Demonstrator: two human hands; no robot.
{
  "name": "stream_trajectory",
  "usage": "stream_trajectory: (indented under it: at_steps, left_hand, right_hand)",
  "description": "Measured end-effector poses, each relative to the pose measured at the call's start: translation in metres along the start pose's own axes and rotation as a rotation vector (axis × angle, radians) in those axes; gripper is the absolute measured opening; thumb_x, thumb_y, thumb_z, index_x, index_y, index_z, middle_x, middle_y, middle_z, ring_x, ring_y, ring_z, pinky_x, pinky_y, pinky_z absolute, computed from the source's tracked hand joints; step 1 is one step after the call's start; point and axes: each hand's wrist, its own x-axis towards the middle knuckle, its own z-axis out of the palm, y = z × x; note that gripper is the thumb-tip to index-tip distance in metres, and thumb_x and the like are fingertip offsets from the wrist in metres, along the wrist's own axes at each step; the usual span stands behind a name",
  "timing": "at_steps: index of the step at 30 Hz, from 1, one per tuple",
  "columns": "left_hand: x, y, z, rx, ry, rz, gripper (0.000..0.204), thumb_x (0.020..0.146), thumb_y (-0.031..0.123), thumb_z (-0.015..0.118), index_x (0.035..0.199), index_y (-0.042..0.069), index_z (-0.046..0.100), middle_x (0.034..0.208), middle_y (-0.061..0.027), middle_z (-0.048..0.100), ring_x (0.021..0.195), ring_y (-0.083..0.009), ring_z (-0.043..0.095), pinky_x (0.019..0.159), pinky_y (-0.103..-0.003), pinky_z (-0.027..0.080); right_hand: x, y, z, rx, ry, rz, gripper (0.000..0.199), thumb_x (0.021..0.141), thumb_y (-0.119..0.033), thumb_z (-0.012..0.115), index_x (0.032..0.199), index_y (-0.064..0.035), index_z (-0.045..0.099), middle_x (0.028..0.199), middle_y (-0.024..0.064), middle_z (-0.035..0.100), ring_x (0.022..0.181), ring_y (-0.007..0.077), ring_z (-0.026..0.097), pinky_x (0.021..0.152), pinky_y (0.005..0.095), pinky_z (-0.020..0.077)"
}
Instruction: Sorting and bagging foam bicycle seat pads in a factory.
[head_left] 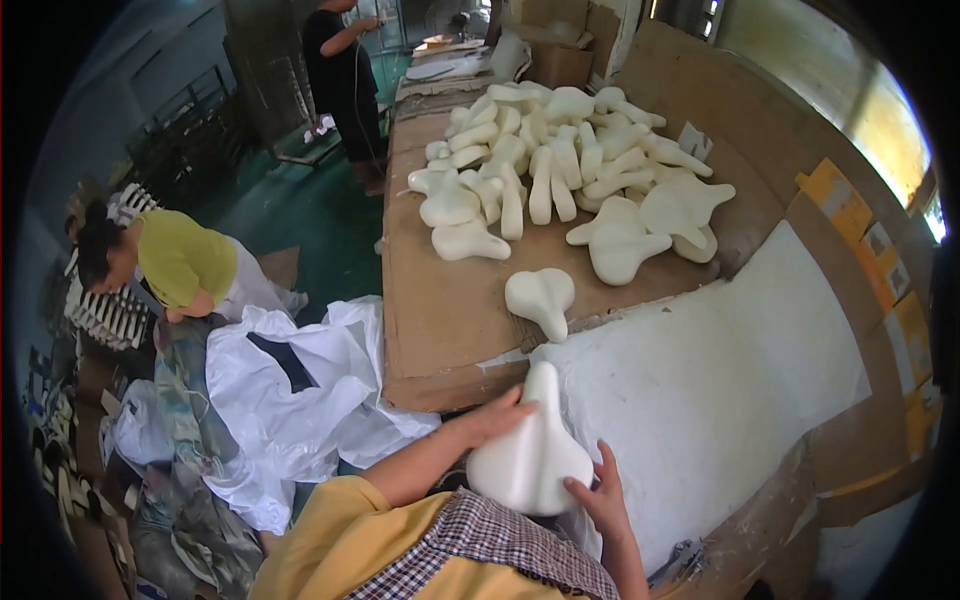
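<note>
A white foam bicycle saddle pad (535, 460) is held between my two hands just in front of my body, its narrow nose pointing away from me. My left hand (498, 415) grips the left side near the nose. At the right of the wide end is my right hand (602, 495), thumb on the top face and fingers along the edge; some of its fingers are raised. The fingertips under the pad are hidden. Nearest beyond it, a single saddle pad (541, 300) lies on the brown cardboard-covered table (430, 330).
A large heap of similar saddle pads (545, 140) covers the table's far part. White sheeting (700, 390) spreads to my right, beside a cardboard wall (740, 110). White plastic bags (300, 370) lie at left, near a bending person (190, 260). Another person (345, 80) stands farther back.
</note>
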Motion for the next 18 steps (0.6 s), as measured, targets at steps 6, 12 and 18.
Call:
stream_trajectory:
  at_steps: [6, 12, 18]
  left_hand:
    - [-0.074, 0.012, -0.081, -0.212, 0.195, -0.107, 0.058, 0.087, 0.043, 0.047, 0.134, 0.013, 0.029, 0.112, 0.0000, 0.051, 0.086, -0.0087, 0.055, 0.066, -0.020, 0.045]
    - [-0.103, -0.011, -0.175, -0.504, 0.249, 0.044, 0.064, 0.083, 0.037, 0.056, 0.135, 0.012, 0.028, 0.107, -0.0035, 0.051, 0.079, -0.0091, 0.052, 0.068, -0.025, 0.041]
    - [-0.135, -0.045, -0.228, -0.358, 0.729, -0.038, 0.069, 0.079, 0.037, 0.061, 0.134, 0.009, 0.031, 0.116, -0.0055, 0.050, 0.093, -0.0127, 0.049, 0.075, -0.030, 0.040]
  right_hand:
    - [0.071, -0.018, 0.074, 0.198, -0.163, 0.241, 0.091, 0.071, -0.010, 0.069, 0.140, -0.0109, 0.011, 0.110, 0.0178, 0.055, 0.093, 0.0231, 0.057, 0.076, 0.0326, 0.0487]
    - [0.130, -0.013, 0.159, 0.392, -0.268, 0.181, 0.089, 0.072, -0.003, 0.067, 0.140, -0.0104, 0.010, 0.109, 0.0147, 0.054, 0.092, 0.0213, 0.057, 0.069, 0.0296, 0.0488]
    - [0.222, -0.005, 0.216, 0.343, -0.199, 0.118, 0.088, 0.074, -0.003, 0.065, 0.140, -0.0110, 0.007, 0.114, 0.0134, 0.053, 0.098, 0.0202, 0.054, 0.074, 0.0311, 0.0468]
